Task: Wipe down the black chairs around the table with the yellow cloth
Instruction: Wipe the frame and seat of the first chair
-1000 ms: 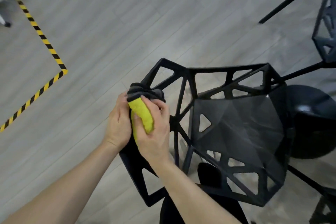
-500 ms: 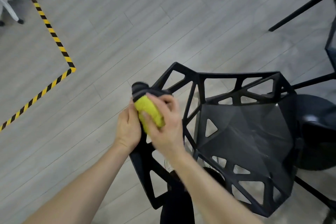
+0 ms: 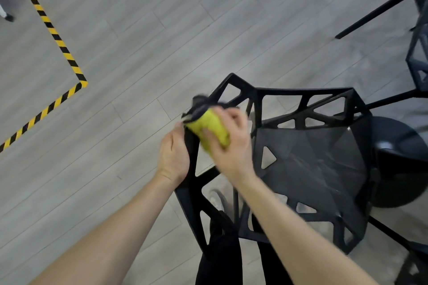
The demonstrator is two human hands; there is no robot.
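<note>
A black chair [image 3: 310, 169] with a geometric cut-out frame stands below me, its backrest towards me. My right hand [image 3: 231, 143] grips a folded yellow cloth [image 3: 209, 128] with a dark grey edge, held against the top bar of the backrest. My left hand [image 3: 173, 157] rests against the outer side of the same bar, fingers curled round it. The cloth is blurred by motion.
A second black chair [image 3: 419, 53] and a black table leg [image 3: 379, 9] stand at the right edge. A round black base [image 3: 398, 162] lies right of the seat. Yellow-black floor tape [image 3: 58, 39] marks the grey plank floor at left. My dark trouser legs [image 3: 222, 257] stand behind the backrest.
My right hand has slid the cloth to the right along the backrest's top bar. My left hand stays on the bar. My view has shifted slightly.
</note>
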